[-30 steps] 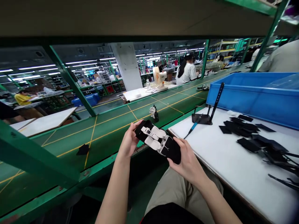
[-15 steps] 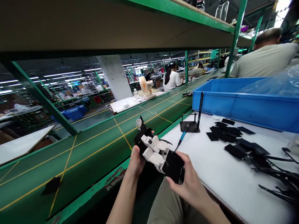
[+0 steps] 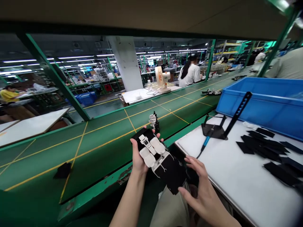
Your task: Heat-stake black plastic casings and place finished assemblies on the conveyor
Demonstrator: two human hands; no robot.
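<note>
My left hand (image 3: 139, 159) holds a black and white assembly (image 3: 151, 149) over the near edge of the belt, thumb on its left side and fingertips showing past its far side. White seat-like parts sit on its upper half, and a black flat piece (image 3: 174, 173) extends from its lower end. My right hand (image 3: 201, 189) is open beside that black piece, fingers spread, the thumb close to its lower corner. Another black and white part (image 3: 154, 122) stands just beyond the assembly.
A green belt (image 3: 106, 138) with yellow lines runs diagonally, bearing a black piece (image 3: 62, 170). On the white table (image 3: 220, 170) are a soldering iron (image 3: 207, 138) in its stand (image 3: 214, 130), black pieces (image 3: 260, 143) and a blue bin (image 3: 258, 110). A person (image 3: 189, 74) sits beyond.
My right hand has let go of the black piece and opened. My left hand still holds the assembly, now turned flatter. The view has swung right and down across the scene.
</note>
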